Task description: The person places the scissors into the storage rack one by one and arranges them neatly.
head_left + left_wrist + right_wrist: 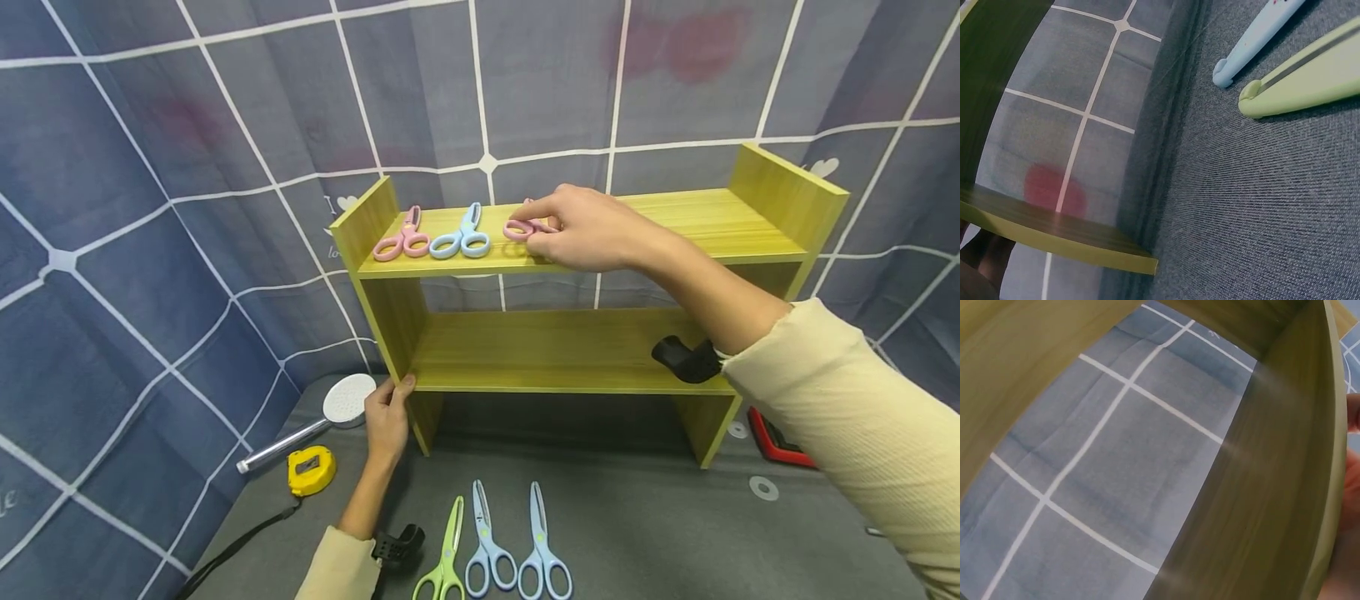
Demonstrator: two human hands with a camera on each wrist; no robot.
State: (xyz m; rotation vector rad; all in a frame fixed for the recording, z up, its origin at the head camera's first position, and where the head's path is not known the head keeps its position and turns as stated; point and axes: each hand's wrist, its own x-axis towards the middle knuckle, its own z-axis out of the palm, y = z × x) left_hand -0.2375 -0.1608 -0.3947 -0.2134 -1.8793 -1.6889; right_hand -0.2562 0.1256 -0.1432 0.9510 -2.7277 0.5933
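Observation:
A yellow-green wooden shelf [555, 337] with two boards stands in the middle of the head view. On its top board, pink scissors [402, 236] and light blue scissors [462, 234] lie side by side at the left. To the right of these, my right hand [588, 229] pinches another pair of pink scissors [517, 230] at the top board; the fingers hide most of that pair. My left hand [387, 425] grips the lower left side panel, thumb at its front edge. In the left wrist view, fingers [988, 253] show past the panel.
Green scissors [448, 550] and two pairs of blue scissors [487, 542] lie on the grey cloth before the shelf. Left of it are a shower head [348, 400] and a yellow tape measure [311, 471]. A red-edged object [772, 442] lies at the right; a tiled-pattern curtain hangs behind.

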